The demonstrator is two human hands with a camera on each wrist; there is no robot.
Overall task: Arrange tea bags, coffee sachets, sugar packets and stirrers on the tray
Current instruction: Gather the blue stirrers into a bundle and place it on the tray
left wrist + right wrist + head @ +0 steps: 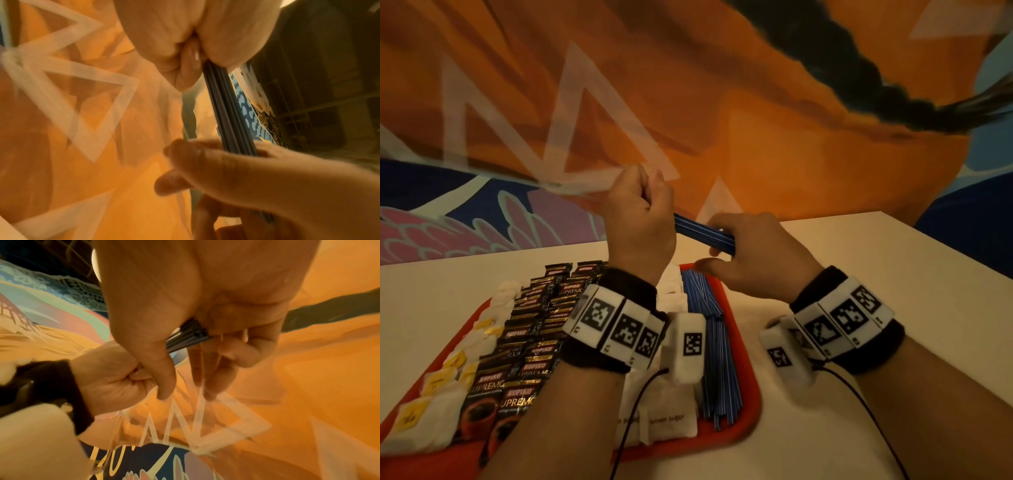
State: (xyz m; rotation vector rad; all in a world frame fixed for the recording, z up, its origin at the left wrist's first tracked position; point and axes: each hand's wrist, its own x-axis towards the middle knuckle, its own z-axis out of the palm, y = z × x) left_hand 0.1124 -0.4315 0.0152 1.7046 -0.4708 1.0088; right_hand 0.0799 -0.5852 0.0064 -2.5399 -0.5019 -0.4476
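Above the far end of the tray (748,407), the left hand (642,219) is fisted around one end of a bundle of blue stirrers (705,233). The right hand (753,253) holds the other end against its palm, thumb under and fingers mostly straight. On the tray lie tea bags (431,407) at its left edge, coffee sachets (530,329) next, then sugar packets (667,421), and more stirrers (717,359) along its right edge.
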